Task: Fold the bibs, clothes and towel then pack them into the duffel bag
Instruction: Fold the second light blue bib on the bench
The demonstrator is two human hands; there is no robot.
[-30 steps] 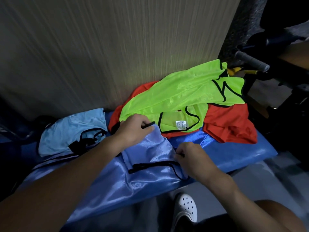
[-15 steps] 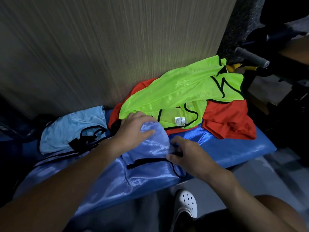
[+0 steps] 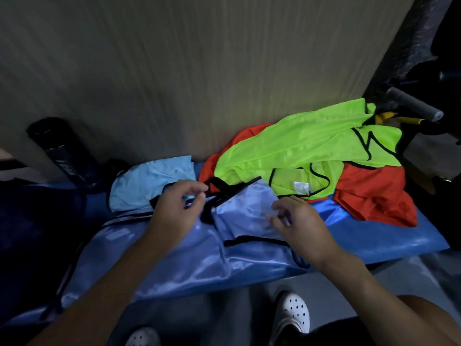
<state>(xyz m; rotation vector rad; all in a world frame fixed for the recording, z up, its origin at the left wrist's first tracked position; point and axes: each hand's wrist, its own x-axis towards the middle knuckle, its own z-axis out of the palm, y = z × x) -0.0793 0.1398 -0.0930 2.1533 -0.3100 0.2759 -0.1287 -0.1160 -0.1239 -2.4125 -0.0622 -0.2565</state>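
Note:
A periwinkle-blue bib (image 3: 244, 211) with black trim lies partly folded on the blue padded bench (image 3: 374, 236). My left hand (image 3: 177, 208) pinches the bib's black-trimmed edge at its upper left corner. My right hand (image 3: 299, 223) rests on the bib's right side, its curled fingertips gripping the fabric. A light-blue bib (image 3: 149, 186) lies behind my left hand. A neon-green bib (image 3: 306, 148) is heaped over a red garment (image 3: 374, 196) at the right. A dark blue mass (image 3: 37, 221) at the far left may be the duffel bag; I cannot tell.
A wood-grain wall (image 3: 199, 71) rises directly behind the bench. A black cylinder (image 3: 62, 156) leans at the left. Dark gear with a grey handle (image 3: 414, 106) stands at the right. My white perforated shoes (image 3: 294, 313) are on the floor below the bench edge.
My left hand moved left off the bib's folded top to its black trim. The right hand shifted up onto the bib's right side. The view panned left.

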